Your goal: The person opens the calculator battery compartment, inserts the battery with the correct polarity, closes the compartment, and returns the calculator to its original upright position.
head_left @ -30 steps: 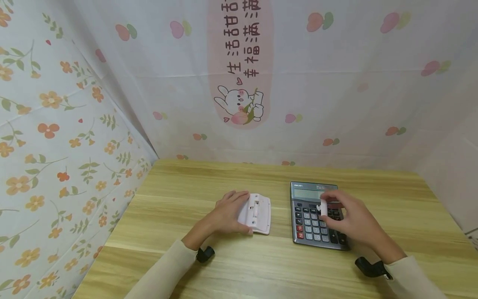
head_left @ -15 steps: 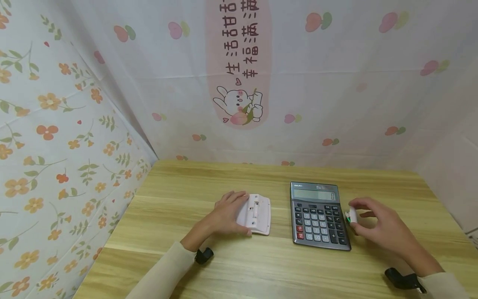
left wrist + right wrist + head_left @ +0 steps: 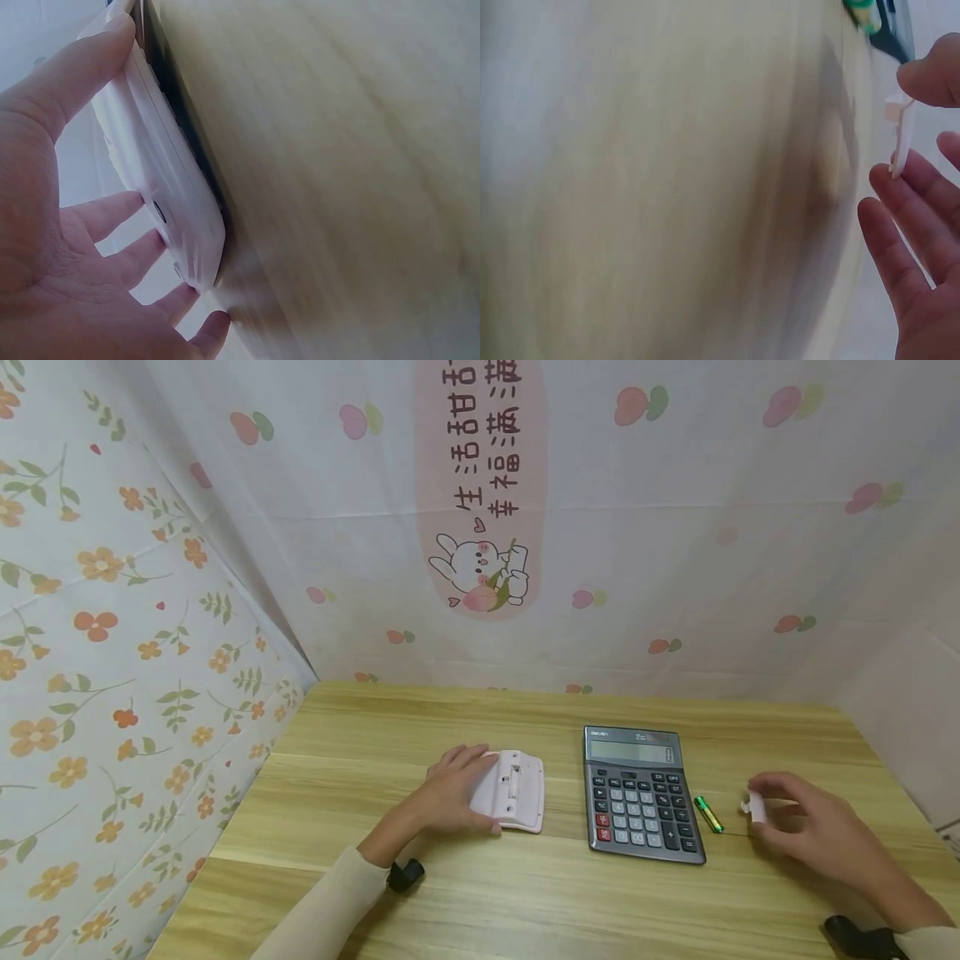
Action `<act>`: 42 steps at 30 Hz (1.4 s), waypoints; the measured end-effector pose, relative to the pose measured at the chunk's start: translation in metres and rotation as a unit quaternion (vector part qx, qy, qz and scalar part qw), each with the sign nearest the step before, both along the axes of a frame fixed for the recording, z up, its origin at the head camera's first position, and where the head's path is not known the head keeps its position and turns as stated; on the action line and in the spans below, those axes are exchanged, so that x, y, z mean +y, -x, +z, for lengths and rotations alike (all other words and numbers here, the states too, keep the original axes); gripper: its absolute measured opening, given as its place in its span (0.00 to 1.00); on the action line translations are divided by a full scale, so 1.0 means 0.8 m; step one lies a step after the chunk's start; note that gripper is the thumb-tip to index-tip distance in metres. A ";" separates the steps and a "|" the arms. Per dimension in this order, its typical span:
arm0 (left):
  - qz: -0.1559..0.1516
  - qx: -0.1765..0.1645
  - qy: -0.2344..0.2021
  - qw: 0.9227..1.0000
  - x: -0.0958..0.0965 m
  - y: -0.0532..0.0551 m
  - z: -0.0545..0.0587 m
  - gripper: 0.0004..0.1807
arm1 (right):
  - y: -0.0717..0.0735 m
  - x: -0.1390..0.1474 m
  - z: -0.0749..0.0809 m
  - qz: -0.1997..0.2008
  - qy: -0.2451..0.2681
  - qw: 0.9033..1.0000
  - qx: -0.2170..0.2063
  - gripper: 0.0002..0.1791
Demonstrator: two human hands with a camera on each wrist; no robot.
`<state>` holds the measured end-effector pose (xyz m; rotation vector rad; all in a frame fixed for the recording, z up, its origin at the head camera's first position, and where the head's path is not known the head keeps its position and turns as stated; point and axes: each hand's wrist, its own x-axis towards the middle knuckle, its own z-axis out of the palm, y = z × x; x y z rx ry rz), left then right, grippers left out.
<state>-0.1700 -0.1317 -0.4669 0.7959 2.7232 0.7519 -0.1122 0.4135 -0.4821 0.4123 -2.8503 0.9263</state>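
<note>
My left hand [image 3: 453, 795] holds a white plastic device [image 3: 529, 793] on the table, thumb at its near edge and fingers at its far edge. The device lies with its underside up and an uncovered battery compartment [image 3: 514, 782]. In the left wrist view, thumb and fingertips press the sides of its pale shell [image 3: 169, 176]. Far to the right, my right hand [image 3: 821, 828] pinches a small white battery cover [image 3: 757, 807] between thumb and fingers, just above the table. A green and gold battery [image 3: 708, 815] lies between that hand and a dark grey calculator [image 3: 669, 852].
The grey calculator lies face up between the two hands, screen at its far end. A wood-patterned table [image 3: 555, 902] runs back to a printed cloth [image 3: 675, 543]. Another flowered cloth [image 3: 142, 693] hangs along the left side.
My right hand has moved right from over the calculator with the battery cover, leaving the green battery on the table beside the calculator. My left hand has stayed on the white device.
</note>
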 end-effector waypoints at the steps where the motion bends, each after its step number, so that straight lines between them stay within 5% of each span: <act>1: 0.001 -0.001 0.000 1.000 0.000 0.000 -0.001 0.60 | -0.001 0.003 0.000 -0.001 -0.001 1.000 -0.007 0.34; 16: 0.000 -0.004 -0.001 1.000 -0.001 -0.002 0.000 0.59 | -0.005 0.012 -0.002 -0.012 -0.076 0.997 -0.020 0.33; 42: -0.003 -0.008 0.003 1.000 -0.001 -0.002 0.004 0.59 | 0.006 -0.003 0.011 0.020 -0.086 0.996 0.024 0.30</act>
